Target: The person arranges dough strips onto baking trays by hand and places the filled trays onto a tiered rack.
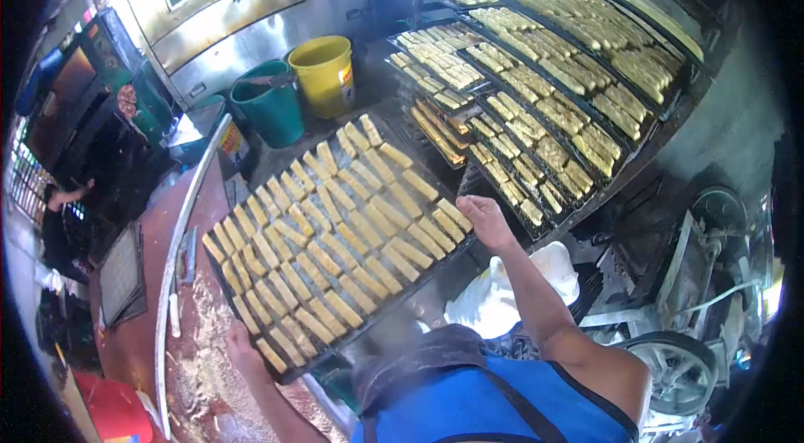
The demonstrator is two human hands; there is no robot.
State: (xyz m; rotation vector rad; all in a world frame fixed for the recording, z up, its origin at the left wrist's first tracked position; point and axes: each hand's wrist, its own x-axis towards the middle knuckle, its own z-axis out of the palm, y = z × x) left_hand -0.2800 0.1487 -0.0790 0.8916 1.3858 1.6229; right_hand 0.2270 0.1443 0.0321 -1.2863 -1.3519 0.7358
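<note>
At the far left edge, a second person stands with one arm [69,195] extended, well apart from the wearer. Below, a red container [113,406] occupies the lower corner. Next, flat dark sheets [123,275] lie stacked on a reddish worktable [155,221]. A long, pale, curved strip [174,250] runs along this table, and pale powder [201,359] is scattered to its right.

The left hand [244,352] grips the near left corner of the tray [368,322]; its fingers are mostly hidden. Behind the tray stand a green bucket [280,118] and, just beside it, a yellow bucket [323,79], both in front of a metal oven-like unit [251,20].

The tray is located in front of the wearer's body, tilted in view, between the two hands. It carries rows of pale dough-like strips [325,257], spaced with small gaps. The right hand [487,224] pinches the right corner, thumb uppermost, remaining fingers hidden below the rim.

Near the right forearm lies a white bag [523,288]. Above it, tiered racks [548,229] hold further trays of similar strips. At lower right, a spoked wheel [677,372] adjoins machinery.
</note>
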